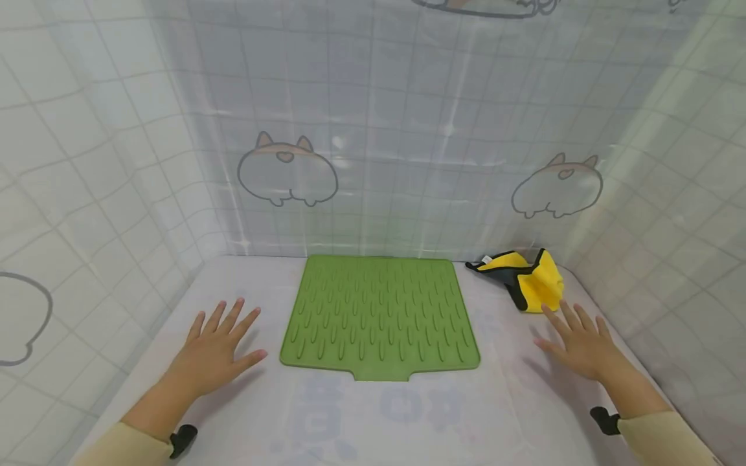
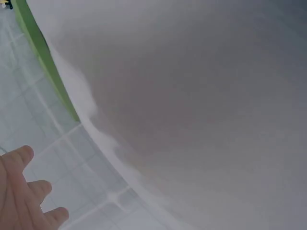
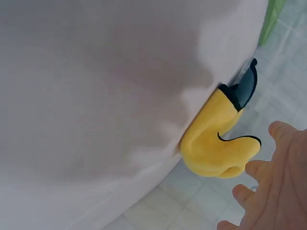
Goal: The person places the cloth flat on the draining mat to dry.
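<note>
A green drying mat (image 1: 381, 310) with raised ridges lies flat on the white tabletop, its short tab facing the near side. To its right is a crumpled cloth (image 1: 541, 288), yellow on one face and dark grey on the other, with black edging. My left hand (image 1: 212, 349) is held over the table left of the mat, fingers spread, holding nothing. On the other side, my right hand (image 1: 585, 349) also has its fingers spread, with nothing in it. Its fingertips overlap the near edge of the cloth in the head view; in the right wrist view the cloth (image 3: 211, 148) stands beside the fingers.
A pale tiled-pattern sheet with cartoon animal outlines forms the back wall (image 1: 408, 155). Similar side walls (image 1: 87, 194) close in at left and right. Faint printed marks show on the table cover (image 1: 373, 427) in front of the mat.
</note>
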The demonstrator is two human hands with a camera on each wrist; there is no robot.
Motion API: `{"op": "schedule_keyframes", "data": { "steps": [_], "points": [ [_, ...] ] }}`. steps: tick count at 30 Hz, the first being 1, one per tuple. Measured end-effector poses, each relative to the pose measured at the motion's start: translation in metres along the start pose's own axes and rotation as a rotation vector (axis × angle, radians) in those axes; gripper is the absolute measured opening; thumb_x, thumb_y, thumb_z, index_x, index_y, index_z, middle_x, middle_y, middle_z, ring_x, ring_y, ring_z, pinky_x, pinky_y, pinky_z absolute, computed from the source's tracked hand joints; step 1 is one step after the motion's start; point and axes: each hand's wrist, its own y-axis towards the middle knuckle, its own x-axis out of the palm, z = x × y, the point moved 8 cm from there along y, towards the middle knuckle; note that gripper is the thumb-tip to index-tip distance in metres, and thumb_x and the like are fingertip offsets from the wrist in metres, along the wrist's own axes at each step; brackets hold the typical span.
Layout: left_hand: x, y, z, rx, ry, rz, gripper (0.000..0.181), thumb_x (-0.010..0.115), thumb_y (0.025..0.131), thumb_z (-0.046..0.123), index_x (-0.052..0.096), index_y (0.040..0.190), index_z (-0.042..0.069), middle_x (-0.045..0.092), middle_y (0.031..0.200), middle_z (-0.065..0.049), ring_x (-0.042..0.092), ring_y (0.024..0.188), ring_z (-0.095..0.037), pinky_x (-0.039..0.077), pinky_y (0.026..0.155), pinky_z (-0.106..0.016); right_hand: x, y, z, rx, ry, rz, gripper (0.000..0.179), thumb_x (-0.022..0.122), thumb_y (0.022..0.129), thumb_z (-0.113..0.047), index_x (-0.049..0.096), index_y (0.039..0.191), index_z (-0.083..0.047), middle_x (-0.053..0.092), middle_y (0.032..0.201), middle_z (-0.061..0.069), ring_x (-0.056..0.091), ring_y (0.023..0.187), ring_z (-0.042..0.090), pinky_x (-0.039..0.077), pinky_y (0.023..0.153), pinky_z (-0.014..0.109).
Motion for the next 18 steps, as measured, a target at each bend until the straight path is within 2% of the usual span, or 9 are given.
{"op": "schedule_keyframes", "data": {
  "steps": [8, 12, 18],
  "points": [
    [0.006, 0.013, 0.010, 0.019, -0.045, -0.027, 0.085, 0.050, 0.095, 0.066, 0.027, 0.160, 0.017, 0.016, 0.164, -0.022, 0.010, 0.148, -0.050, 0.000, 0.114, -0.070, -0.008, 0.011, -0.003, -0.014, 0.016, 0.045, 0.088, 0.044, 0.099, -0.063, 0.008, 0.162, -0.013, 0.006, 0.159, 0.036, 0.007, 0.140, 0.063, -0.007, 0.106, 0.078],
    [0.006, 0.018, 0.015, 0.024, -0.050, -0.034, 0.084, 0.051, 0.095, 0.066, 0.032, 0.158, 0.014, 0.020, 0.163, -0.024, 0.014, 0.147, -0.052, 0.005, 0.113, -0.072, -0.008, 0.017, -0.004, -0.012, 0.043, 0.040, 0.087, 0.042, 0.100, -0.063, 0.004, 0.162, -0.016, 0.005, 0.158, 0.038, 0.006, 0.139, 0.064, -0.006, 0.106, 0.079],
    [0.012, 0.025, 0.017, -0.002, -0.070, -0.066, 0.085, 0.051, 0.095, 0.067, 0.034, 0.157, 0.012, 0.022, 0.161, -0.026, 0.016, 0.144, -0.056, 0.009, 0.111, -0.074, -0.010, 0.026, -0.002, 0.008, 0.069, 0.031, 0.087, 0.040, 0.100, -0.064, 0.005, 0.162, -0.013, 0.002, 0.157, 0.040, 0.004, 0.138, 0.065, -0.003, 0.105, 0.080]
  ]
}}
